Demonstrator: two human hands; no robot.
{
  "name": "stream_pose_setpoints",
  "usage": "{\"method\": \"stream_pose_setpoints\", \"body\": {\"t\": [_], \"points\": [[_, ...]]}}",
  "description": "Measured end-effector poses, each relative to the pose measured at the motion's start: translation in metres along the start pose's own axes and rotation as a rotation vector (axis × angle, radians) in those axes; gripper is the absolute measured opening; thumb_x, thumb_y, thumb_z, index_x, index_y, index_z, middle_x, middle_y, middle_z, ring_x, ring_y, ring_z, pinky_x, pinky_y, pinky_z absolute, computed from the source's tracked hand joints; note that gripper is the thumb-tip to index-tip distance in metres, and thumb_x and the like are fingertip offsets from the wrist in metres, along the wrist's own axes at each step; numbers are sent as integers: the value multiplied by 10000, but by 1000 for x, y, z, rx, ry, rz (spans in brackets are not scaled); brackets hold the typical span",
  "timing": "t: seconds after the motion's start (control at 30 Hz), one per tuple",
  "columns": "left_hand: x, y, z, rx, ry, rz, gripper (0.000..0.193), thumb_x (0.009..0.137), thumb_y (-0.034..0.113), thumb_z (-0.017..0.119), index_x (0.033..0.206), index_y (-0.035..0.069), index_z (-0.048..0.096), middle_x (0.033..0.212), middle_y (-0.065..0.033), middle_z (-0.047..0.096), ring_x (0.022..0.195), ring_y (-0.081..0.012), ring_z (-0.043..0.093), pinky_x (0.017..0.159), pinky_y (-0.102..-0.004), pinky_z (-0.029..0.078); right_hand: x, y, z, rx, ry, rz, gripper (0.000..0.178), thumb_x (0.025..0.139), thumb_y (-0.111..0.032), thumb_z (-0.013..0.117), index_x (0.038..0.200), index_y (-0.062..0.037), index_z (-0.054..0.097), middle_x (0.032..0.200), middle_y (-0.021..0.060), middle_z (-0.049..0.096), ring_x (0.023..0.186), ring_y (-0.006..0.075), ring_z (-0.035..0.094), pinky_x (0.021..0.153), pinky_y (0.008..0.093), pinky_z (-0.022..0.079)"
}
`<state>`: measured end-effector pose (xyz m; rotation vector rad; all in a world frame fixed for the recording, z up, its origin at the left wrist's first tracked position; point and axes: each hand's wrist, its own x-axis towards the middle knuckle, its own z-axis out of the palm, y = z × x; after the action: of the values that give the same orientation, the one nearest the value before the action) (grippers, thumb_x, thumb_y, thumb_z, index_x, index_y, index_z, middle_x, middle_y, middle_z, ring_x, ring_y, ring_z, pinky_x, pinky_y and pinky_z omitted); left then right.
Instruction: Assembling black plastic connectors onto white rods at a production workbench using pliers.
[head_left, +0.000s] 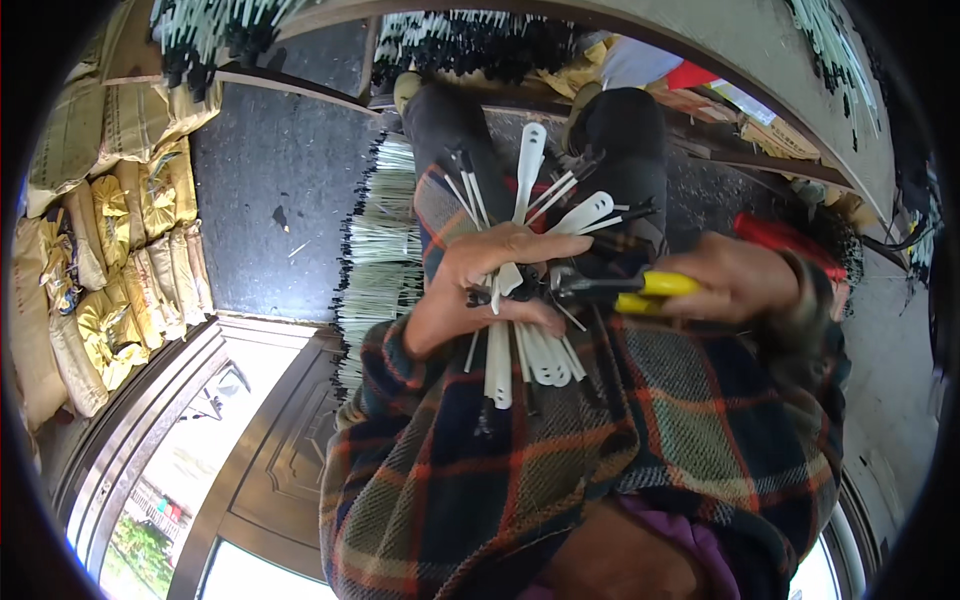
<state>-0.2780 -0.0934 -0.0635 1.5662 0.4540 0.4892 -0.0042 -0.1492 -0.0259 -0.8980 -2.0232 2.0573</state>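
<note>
My left hand [475, 275] is closed around a bundle of white plastic pieces [530, 165]. The pieces fan out above and below the hand; some are flat with holes near the end, others are thin sticks with black tips. In my right hand [735, 280] are pliers with yellow handles [668, 284]. Their metal jaws meet the right side of the bundle, near the left fingertips. Exactly what the jaws touch is hidden by the dark pieces at the centre.
A long stack of thin white sticks with black ends [385, 250] lies left of my lap. More sticks [450, 35] fill the shelf ahead. Filled sacks [120, 240] line the left wall. Something red [785, 245] lies beyond my right arm. A brown door [265, 460] stands lower left.
</note>
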Motion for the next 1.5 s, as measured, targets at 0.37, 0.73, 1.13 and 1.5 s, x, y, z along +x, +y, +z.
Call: {"method": "stream_pose_setpoints", "body": {"t": [0.37, 0.73, 1.13, 1.5], "points": [[-4, -11, 16, 66, 251, 38, 554, 492, 221, 812, 950, -11, 604, 882, -107, 619, 764, -215, 583, 699, -293, 438, 18, -1, 23, -916, 502, -50, 318, 700, -235, 630, 992, -124, 577, 1045, 81, 508, 831, 227, 570, 664, 311, 470], [-8, -12, 21, 48, 388, -14, 485, 581, 202, 786, 969, -11, 590, 893, -101, 596, 782, -193, 566, 708, -286, 431, 30, 5, 16, -1136, 546, -13, 347, 655, -145, 628, 983, -43, 580, 1022, 118, 508, 767, 242, 549, 673, 355, 452], [-2, -9, 7, 102, 206, -3, 496, 554, 173, 803, 983, 36, 595, 907, -92, 614, 827, -208, 601, 709, -286, 464, 14, 6, 1, -417, 275, -64, 302, 738, -277, 676, 853, -15, 579, 862, 125, 570, 748, 246, 596, 615, 300, 464], [-3, -14, -6, -84, 124, -23, 528, 386, 142, 773, 869, -4, 621, 851, -90, 631, 780, -192, 592, 713, -285, 446, 41, 32, 34, 727, -90, -1, 530, 826, -557, 457, 650, -57, 463, 589, -3, 443, 535, 77, 417, 497, 224, 344]]}}
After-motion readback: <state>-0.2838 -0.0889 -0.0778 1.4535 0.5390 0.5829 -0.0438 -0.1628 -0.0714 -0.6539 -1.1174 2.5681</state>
